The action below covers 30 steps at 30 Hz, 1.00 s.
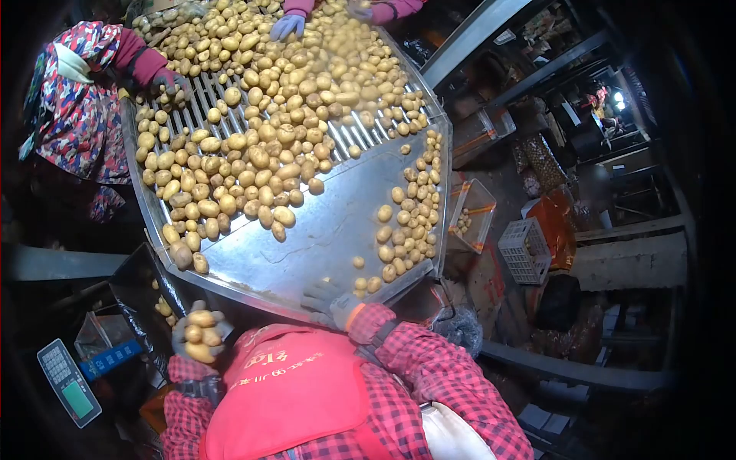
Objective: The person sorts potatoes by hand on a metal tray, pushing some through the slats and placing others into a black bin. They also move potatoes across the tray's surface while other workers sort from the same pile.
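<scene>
The left hand (pixel 181 334), in a grey work glove below a pink-and-black checked sleeve, is turned up at the near left, beside the metal table. Its grip is curled around a small cluster of yellow-brown, oval potatoes (pixel 202 352), which sit heaped in the palm and fingers. The right hand (pixel 335 303), in a grey glove with an orange cuff band, is at the near edge of the smooth, silvery metal surface (pixel 307 230), its grip spread and holding no potato that shows.

Beyond the bare sheet, a broad mass of loose potatoes (pixel 261 157) covers the slatted metal part of the surface. A separate row of smaller potatoes (pixel 410 222) runs down along the right rim.

The person's red apron (pixel 287 391) bears gold printed characters, upside down in this view and too unclear to read. At the lower left stands a scale panel with a grey keypad and a lit green display (pixel 77 400); its digits cannot be made out. A blue strip (pixel 111 359) beside it carries white writing, too small to read.

Across the surface, a co-worker's dark-gloved hand (pixel 170 81) and another's purple-gloved hand (pixel 287 27) reach among the potatoes. A white slatted plastic crate (pixel 525 251) stands at the right.
</scene>
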Each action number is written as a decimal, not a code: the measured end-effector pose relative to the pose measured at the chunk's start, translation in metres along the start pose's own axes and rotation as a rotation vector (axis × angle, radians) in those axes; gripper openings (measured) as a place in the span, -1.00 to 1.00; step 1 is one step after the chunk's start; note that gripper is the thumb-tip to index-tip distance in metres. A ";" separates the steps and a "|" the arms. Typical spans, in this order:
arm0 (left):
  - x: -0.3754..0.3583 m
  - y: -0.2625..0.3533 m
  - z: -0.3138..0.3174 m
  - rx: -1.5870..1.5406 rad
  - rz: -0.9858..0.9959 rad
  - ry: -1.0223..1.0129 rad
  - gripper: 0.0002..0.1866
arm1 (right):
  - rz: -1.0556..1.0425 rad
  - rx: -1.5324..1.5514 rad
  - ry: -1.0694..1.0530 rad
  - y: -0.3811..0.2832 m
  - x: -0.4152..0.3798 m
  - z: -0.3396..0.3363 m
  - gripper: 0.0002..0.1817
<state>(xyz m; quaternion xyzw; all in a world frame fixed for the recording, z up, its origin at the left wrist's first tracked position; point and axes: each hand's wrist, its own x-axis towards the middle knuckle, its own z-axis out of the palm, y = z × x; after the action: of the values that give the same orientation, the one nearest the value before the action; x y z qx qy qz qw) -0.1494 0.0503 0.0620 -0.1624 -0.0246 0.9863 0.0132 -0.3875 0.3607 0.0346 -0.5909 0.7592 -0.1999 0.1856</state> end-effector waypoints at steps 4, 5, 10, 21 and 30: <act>-0.065 0.044 -0.039 0.172 0.379 0.337 -0.51 | 0.047 -0.128 -0.146 0.041 -0.025 0.020 -0.70; -0.076 0.053 -0.043 0.177 0.464 0.488 -0.51 | 0.122 -0.163 -0.249 0.052 -0.032 0.011 -0.70; -0.115 0.102 -0.102 0.138 0.612 1.091 -0.33 | 0.541 -0.531 -0.018 0.100 -0.031 -0.030 -0.74; -0.008 0.084 -0.081 1.307 0.797 0.841 -0.75 | 0.778 -0.387 0.127 0.089 -0.028 -0.028 -0.17; 0.112 0.031 0.001 2.430 0.738 0.344 -0.80 | 1.017 -0.510 0.194 0.190 -0.032 -0.028 -0.33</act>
<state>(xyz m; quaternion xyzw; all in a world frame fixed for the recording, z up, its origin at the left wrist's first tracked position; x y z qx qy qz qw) -0.2567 0.0236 0.0259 -0.1681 0.9357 0.2868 -0.1179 -0.5506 0.4364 -0.0394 -0.1565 0.9856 0.0505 0.0394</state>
